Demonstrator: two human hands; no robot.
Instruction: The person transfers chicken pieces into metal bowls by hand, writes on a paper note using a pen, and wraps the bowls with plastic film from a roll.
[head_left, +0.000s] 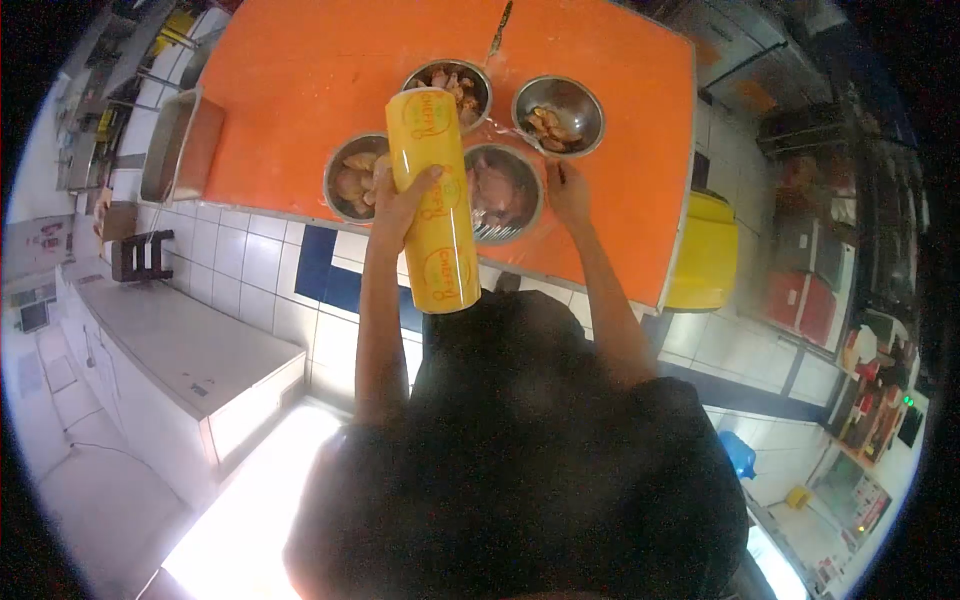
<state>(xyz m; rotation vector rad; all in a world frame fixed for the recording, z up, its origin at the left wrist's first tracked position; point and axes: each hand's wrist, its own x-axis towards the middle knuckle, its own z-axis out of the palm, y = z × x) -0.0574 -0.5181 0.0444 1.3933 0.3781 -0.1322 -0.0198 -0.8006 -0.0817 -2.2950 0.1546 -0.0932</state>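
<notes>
My left hand (402, 208) is wrapped round a yellow roll of cling film (440, 270), held tilted above the front edge of the orange table. Clear, shiny film stretches from the roll over a steel bowl of raw meat (536, 212). At that bowl's right side, my right hand (568, 192) has its fingers pinched together at the film's edge. Partly hidden behind the roll and my left hand is a bowl of pale chicken pieces (329, 180). Behind the roll stands another bowl of meat pieces (487, 92). A fourth bowl (590, 105) holds a few browner pieces.
The orange table (290, 90) has a dark slit near its far side. A metal basin (180, 150) stands at its left, and a yellow bin (708, 250) is by its right edge. A white chest (180, 340) sits on the left, with shelving (800, 290) on the right.
</notes>
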